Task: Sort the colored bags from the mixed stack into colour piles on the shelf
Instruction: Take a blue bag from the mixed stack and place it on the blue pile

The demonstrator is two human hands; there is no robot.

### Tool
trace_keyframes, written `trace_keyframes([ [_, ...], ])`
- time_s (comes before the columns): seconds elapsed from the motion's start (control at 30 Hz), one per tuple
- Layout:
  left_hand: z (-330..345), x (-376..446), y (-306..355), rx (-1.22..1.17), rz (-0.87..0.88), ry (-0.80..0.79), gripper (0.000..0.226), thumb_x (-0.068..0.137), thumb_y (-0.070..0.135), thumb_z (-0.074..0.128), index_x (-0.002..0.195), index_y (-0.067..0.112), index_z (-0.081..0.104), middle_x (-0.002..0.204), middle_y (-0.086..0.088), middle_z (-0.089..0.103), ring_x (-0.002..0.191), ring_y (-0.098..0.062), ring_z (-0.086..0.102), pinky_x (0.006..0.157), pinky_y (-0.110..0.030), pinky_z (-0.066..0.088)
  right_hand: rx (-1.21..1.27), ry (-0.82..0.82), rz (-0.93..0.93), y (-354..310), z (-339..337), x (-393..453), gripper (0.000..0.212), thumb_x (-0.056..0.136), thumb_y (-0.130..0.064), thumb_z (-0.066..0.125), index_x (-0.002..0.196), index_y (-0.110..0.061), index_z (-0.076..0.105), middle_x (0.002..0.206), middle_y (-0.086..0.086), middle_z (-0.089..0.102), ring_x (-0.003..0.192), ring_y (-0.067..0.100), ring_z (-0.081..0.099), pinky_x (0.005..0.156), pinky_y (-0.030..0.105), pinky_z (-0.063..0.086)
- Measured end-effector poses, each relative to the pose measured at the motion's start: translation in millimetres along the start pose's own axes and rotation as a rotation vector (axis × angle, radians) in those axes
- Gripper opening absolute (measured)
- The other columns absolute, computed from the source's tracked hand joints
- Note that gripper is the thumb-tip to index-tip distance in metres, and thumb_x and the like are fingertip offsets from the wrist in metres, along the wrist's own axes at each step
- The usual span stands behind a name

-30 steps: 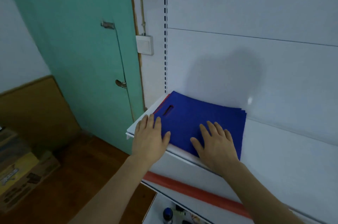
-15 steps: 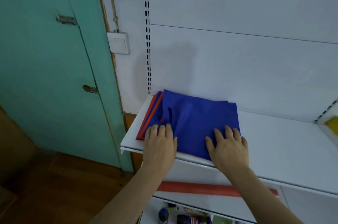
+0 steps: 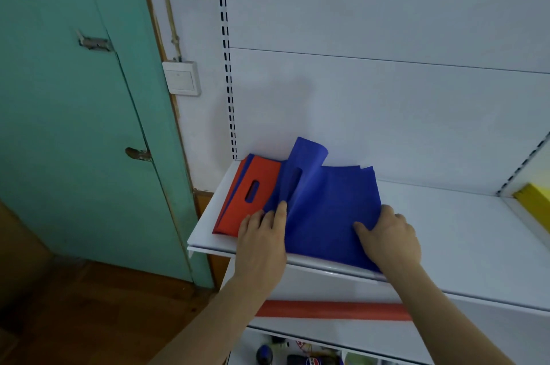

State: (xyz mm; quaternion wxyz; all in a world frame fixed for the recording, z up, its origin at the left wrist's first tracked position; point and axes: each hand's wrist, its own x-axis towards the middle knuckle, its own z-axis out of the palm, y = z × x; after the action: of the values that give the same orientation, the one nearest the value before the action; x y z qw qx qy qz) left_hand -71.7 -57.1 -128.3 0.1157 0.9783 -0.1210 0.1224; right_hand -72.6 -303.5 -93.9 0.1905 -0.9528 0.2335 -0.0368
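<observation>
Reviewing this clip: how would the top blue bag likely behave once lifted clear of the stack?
Probably floppy: the top blue bag already curls over at its far end while the right hand pinches its edge. Likely light, being a thin sheet. It may drag neighbours, so the left hand pressing the stack seems sensible.

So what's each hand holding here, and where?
Right hand grips the top blue bag at its near right edge; left hand presses flat on the stack, holding nothing.

You see a green door (image 3: pixel 74 126), a white wall switch (image 3: pixel 181 78), a wooden floor (image 3: pixel 98 314) and white back panels (image 3: pixel 387 96).
</observation>
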Motion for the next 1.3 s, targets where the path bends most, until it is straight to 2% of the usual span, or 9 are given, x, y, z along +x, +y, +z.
trace_keyframes([
  [0.1,-1.3,2.2,3.2,-0.044,-0.004,0.034,0.071,0.106,0.033,0.05,0.165,0.026,0.011,0.149,0.003,0.052,0.135,-0.019,0.05,0.116,-0.041,0.04,0.151,0.056,0.022,5.7,-5.8,8.7,0.032,0.095,-0.02,0.06,0.123,-0.007,0.053,0.109,0.012,0.065,0.095,0.036,0.062,0.079,0.044,0.054],
  [0.27,-0.9,9.6,-1.3,-0.035,-0.043,0.067,0.075,0.101,0.063,0.04,0.163,0.026,0.019,0.158,-0.004,0.04,0.139,-0.024,0.045,0.111,-0.04,0.044,0.165,0.064,0.046,22.7,-17.4,17.7,0.015,0.095,-0.01,0.051,0.086,-0.009,0.063,0.083,0.01,0.067,0.074,0.031,0.061,0.074,0.047,0.058],
  [0.43,-2.0,21.6,-5.2,-0.124,-0.098,0.139,0.081,0.098,0.073,0.036,0.16,0.022,0.025,0.161,-0.008,0.041,0.145,-0.028,0.043,0.115,-0.043,0.044,0.414,0.32,-0.085,33.7,-30.9,21.2,0.018,0.099,-0.01,0.048,0.094,-0.019,0.063,0.08,0.001,0.067,0.077,0.031,0.061,0.073,0.043,0.053],
  [0.57,-10.1,55.2,-13.9,-0.519,-0.27,0.121,0.092,0.094,0.071,0.052,0.164,0.022,0.018,0.161,-0.004,0.045,0.143,-0.024,0.05,0.109,-0.04,0.047,0.692,0.403,-0.165,36.4,-42.1,8.5,0.023,0.102,-0.018,0.053,0.108,-0.038,0.062,0.093,-0.019,0.07,0.086,0.004,0.064,0.076,0.036,0.05],
  [0.77,-14.5,100.2,-18.7,-1.236,-0.413,0.14,0.061,0.097,0.02,0.072,0.152,0.028,0.046,0.117,0.01,0.073,0.099,-0.002,0.071,0.073,-0.017,0.055,0.897,0.438,-0.21,41.8,-56.4,-1.2,0.038,0.101,-0.019,0.061,0.12,-0.052,0.056,0.113,-0.025,0.068,0.103,-0.002,0.065,0.082,0.03,0.051],
  [0.87,-19.9,112.5,-18.4,-1.331,-0.354,0.24,0.05,0.096,0.004,0.068,0.141,0.024,0.059,0.1,0.009,0.077,0.096,-0.007,0.074,0.078,-0.017,0.053,0.913,0.446,-0.231,46.8,-59.4,-1.3,0.045,0.101,-0.016,0.063,0.133,-0.046,0.053,0.115,-0.023,0.068,0.107,0.0,0.066,0.084,0.026,0.051],
  [0.97,-31.7,117.9,-16.6,-1.386,-0.239,0.273,0.044,0.094,0.009,0.064,0.132,0.034,0.067,0.109,0.006,0.078,0.103,-0.012,0.074,0.086,-0.028,0.056,0.929,0.474,-0.224,50.2,-59.9,2.4,0.042,0.101,-0.018,0.064,0.131,-0.045,0.055,0.118,-0.024,0.067,0.106,0.0,0.065,0.083,0.027,0.052],
  [1.2,-13.9,118.8,-2.8,-1.347,-0.279,0.003,0.028,0.084,0.051,0.074,0.109,0.059,0.065,0.116,0.023,0.074,0.106,-0.001,0.071,0.081,-0.023,0.054,0.934,0.414,-0.231,64.4,-42.9,6.8,0.019,0.104,-0.02,0.06,0.11,-0.038,0.061,0.098,-0.013,0.07,0.087,0.009,0.066,0.072,0.036,0.052],
  [1.3,-8.6,129.8,7.8,-1.421,-0.288,-0.05,0.036,0.09,0.046,0.071,0.122,0.059,0.06,0.121,0.021,0.072,0.107,-0.006,0.073,0.08,-0.028,0.06,0.913,0.397,-0.219,76.4,-42.7,5.9,0.019,0.105,-0.019,0.059,0.104,-0.038,0.062,0.093,-0.014,0.07,0.083,0.009,0.066,0.068,0.033,0.049],
])
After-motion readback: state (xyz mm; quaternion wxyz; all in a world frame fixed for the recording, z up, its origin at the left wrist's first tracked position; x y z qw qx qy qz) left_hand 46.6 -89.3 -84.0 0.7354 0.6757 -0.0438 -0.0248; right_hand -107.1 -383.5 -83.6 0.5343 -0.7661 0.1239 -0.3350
